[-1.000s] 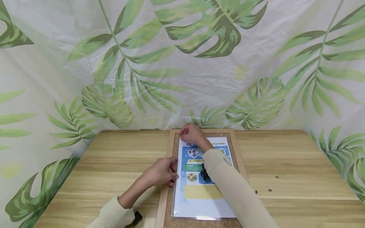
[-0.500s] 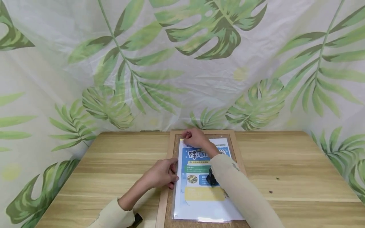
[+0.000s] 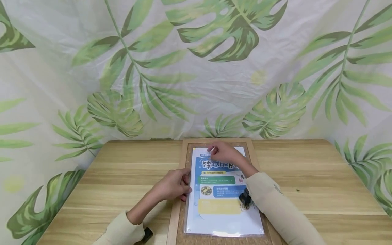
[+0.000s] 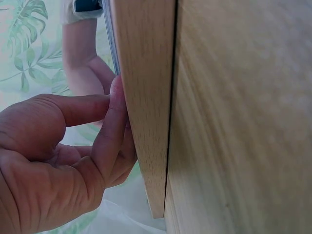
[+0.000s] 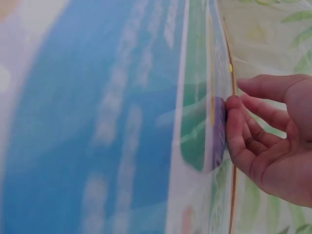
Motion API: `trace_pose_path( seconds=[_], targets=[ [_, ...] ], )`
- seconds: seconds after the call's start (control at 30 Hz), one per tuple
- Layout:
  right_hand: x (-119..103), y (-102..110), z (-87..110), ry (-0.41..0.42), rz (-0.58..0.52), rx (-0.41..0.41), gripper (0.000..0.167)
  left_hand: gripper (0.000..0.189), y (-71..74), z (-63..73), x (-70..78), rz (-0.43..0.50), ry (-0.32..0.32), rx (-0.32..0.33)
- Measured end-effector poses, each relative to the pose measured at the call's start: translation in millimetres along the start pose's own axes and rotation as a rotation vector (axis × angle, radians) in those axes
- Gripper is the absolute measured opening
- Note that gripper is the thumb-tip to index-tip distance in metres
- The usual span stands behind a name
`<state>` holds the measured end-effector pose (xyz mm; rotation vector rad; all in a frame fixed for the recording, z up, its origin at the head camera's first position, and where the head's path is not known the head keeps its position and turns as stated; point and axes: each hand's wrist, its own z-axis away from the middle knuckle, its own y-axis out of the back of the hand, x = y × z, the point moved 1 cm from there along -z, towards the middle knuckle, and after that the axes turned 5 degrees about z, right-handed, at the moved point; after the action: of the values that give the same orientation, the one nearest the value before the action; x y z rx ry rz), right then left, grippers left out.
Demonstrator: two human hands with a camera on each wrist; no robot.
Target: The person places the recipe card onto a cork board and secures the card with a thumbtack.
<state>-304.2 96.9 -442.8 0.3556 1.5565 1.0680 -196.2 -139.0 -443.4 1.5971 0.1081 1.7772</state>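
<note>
A laminated poster with blue, green and yellow panels lies on a wood-framed corkboard. My left hand pinches the poster's left edge; in the left wrist view its thumb and index finger meet there, beside the board's wooden frame. A small yellow push pin sits at the poster's upper left corner. Over the poster's upper part is my right hand, its fingers loosely bent and nothing visible between them. The right wrist view shows the thumb apart from the fingers and the pin beyond.
The corkboard lies on a wooden table, its far end near a leaf-patterned curtain. A tiny dark bit lies on the table to the right. Black wrist cameras hang under both sleeves.
My right hand has moved right, away from the poster's upper left corner, and the yellow pin there has come into view. My left hand has stayed at the left edge.
</note>
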Motion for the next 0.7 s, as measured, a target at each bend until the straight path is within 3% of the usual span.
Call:
trace_pose_path(
  seconds=[0.23, 0.47, 0.7],
  targets=[
    [13.5, 12.1, 28.1, 0.021, 0.01, -0.011, 0.031, 0.065, 0.1, 0.8, -0.8, -0.006, -0.001, -0.001],
    [25.8, 23.0, 52.9, -0.054, -0.049, -0.084, 0.036, 0.06, 0.5, 0.4, -0.6, -0.007, 0.004, -0.002],
    [28.6, 26.4, 78.8, -0.029, 0.003, -0.074, 0.038, 0.048, 0.2, 0.5, 0.3, -0.001, 0.01, -0.006]
  ],
)
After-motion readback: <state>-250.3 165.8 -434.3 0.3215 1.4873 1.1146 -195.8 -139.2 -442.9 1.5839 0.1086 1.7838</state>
